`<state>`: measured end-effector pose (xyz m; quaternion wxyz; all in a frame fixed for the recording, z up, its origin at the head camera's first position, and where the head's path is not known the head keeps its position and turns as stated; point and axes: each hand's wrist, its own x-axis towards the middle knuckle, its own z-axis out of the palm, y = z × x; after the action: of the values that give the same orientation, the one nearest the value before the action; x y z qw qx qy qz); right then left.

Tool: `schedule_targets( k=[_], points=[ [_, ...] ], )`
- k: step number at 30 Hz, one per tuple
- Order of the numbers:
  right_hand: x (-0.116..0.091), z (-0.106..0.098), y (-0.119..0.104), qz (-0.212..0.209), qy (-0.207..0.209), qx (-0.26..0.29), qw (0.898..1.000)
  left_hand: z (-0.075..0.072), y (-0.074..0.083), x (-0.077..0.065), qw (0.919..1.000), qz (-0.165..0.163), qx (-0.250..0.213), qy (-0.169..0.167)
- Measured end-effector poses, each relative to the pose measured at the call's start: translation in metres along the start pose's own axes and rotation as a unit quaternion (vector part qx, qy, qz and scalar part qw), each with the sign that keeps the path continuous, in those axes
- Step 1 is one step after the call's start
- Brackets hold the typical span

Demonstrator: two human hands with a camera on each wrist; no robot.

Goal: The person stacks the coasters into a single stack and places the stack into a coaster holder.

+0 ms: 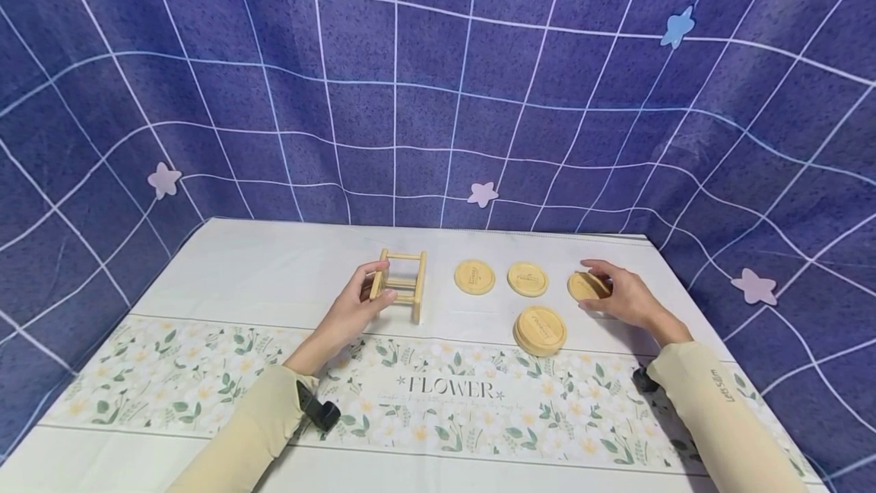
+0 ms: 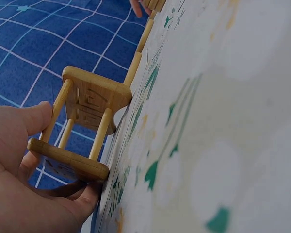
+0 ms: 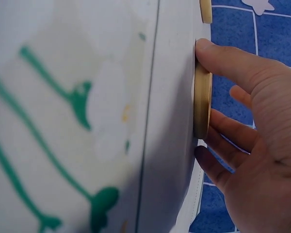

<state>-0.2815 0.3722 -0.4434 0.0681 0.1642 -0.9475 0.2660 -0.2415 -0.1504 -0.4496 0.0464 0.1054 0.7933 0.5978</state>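
On the white tablecloth stands a small wooden coaster holder, two end panels joined by round rods. My left hand grips its near-left side; in the left wrist view the thumb lies along a rod and the fingers go round one panel. At the right, a round wooden coaster lies flat, partly covered by my right hand. Thumb and fingers hold that coaster by its edge in the right wrist view, the thumb at one end and fingertips along its side.
Two round coasters, one engraved with lettering and one with a picture, lie between the hands. Nearer stands a short coaster stack. A floral band marked FLOWER crosses the tablecloth. Behind hangs a blue grid-patterned curtain.
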Motion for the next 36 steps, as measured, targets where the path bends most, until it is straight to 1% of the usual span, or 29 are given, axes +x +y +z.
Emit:
schedule_targets(
  k=[7, 28, 36],
  points=[
    [-0.001, 0.0002, 0.0016, 0.002, -0.002, -0.002, 1.0, 0.0002, -0.0011, -0.0004, 1.0, 0.006, -0.003, -0.001],
    [-0.0009, -0.0022, -0.0026, 0.015, -0.002, -0.01, 1.0, 0.0002, -0.0014, -0.001, 0.9999, 0.01, 0.002, -0.003],
    [-0.001, -0.0045, -0.0065, 0.007, -0.004, -0.002, 1.0, -0.0001, -0.0005, -0.001, 1.0, 0.001, 0.001, 0.001]
  ],
)
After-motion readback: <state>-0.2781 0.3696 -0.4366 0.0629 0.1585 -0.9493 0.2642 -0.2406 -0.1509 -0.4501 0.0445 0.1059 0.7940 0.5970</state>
